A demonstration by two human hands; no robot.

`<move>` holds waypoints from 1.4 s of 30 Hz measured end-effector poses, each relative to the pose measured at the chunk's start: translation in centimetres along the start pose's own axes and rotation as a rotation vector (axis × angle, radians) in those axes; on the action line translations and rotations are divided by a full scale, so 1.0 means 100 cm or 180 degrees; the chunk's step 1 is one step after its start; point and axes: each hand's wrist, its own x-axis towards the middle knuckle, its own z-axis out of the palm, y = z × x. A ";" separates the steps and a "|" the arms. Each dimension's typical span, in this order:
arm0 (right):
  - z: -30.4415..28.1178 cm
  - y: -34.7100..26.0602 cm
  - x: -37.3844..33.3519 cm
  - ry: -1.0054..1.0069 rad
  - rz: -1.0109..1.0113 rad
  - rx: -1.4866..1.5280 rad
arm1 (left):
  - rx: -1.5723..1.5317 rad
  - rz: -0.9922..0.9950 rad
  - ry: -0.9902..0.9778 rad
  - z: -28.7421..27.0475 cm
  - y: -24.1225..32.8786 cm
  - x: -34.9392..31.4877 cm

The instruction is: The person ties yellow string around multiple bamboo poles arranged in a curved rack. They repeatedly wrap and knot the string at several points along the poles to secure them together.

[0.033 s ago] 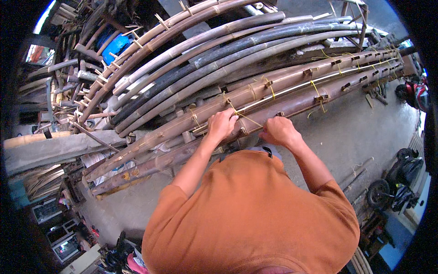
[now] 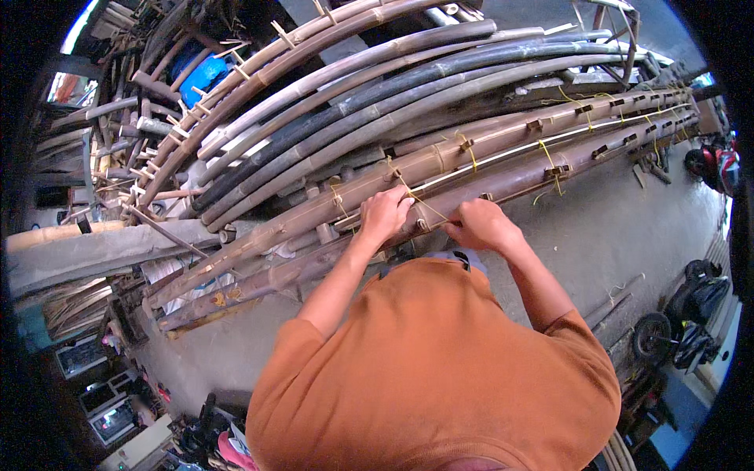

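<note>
Two long brown bamboo poles run side by side in front of me, the far pole (image 2: 432,159) and the near pole (image 2: 514,181). Between them lies a thin pale strip (image 2: 491,163). A yellow cord (image 2: 429,206) slants from the far pole across to the near one, taut between my hands. My right hand (image 2: 484,224) is closed in a pinch on its lower end, beside the near pole. With fingers curled, my left hand (image 2: 383,214) pinches the cord near the gap between the poles; its fingertips are partly hidden.
More yellow cord ties (image 2: 543,149) and short wooden pegs (image 2: 558,170) sit along the poles. Behind lie several curved bamboo poles (image 2: 377,102) and a pegged frame (image 2: 259,74). Motorbikes (image 2: 691,314) stand at the right; a concrete ledge (image 2: 86,259) is at the left.
The view has shifted slightly. Both hands keep nearly the same place and grip at the cord.
</note>
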 end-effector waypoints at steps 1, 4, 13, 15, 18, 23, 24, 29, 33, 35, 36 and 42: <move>-0.001 -0.001 0.008 0.0463 -0.0676 0.0587 | -0.0020 0.0029 0.0050 0.002 -0.001 -0.001; -0.014 -0.006 0.044 0.1109 -0.1856 0.2679 | 0.0024 0.0182 0.0228 0.004 0.001 -0.002; -0.035 -0.068 0.055 0.0919 -0.0673 0.6325 | 0.0592 0.0255 0.0262 0.013 -0.002 0.001; -0.030 -0.065 0.061 0.0790 -0.1268 0.5036 | 0.0742 0.0195 0.0033 0.005 0.006 0.002; -0.044 -0.079 0.068 0.1053 -0.2589 0.2316 | -0.0506 0.0857 0.1127 0.024 -0.007 0.005; -0.093 -0.079 0.113 0.1643 -0.3678 0.0774 | -0.0806 0.0051 0.0745 0.031 -0.011 0.003; -0.089 -0.064 0.123 0.1632 -0.3108 0.0537 | -0.0845 -0.0066 0.0831 0.032 -0.006 0.002; -0.021 -0.006 0.150 0.1235 -0.1514 -0.0885 | -0.0655 -0.0319 0.1239 0.036 0.003 -0.005; -0.023 -0.003 0.145 0.0430 -0.1545 0.3640 | -0.0790 0.0120 0.1826 0.056 -0.005 -0.003; -0.025 -0.034 0.122 0.0294 -0.0581 0.5739 | -0.0708 0.0078 0.1653 0.049 0.003 -0.006; -0.028 -0.037 0.114 0.0513 -0.0505 0.5799 | -0.0779 0.0240 0.1775 0.046 0.005 -0.009; -0.057 -0.075 0.069 0.0638 -0.0086 0.6021 | -0.0832 0.0288 0.1645 0.045 -0.006 -0.019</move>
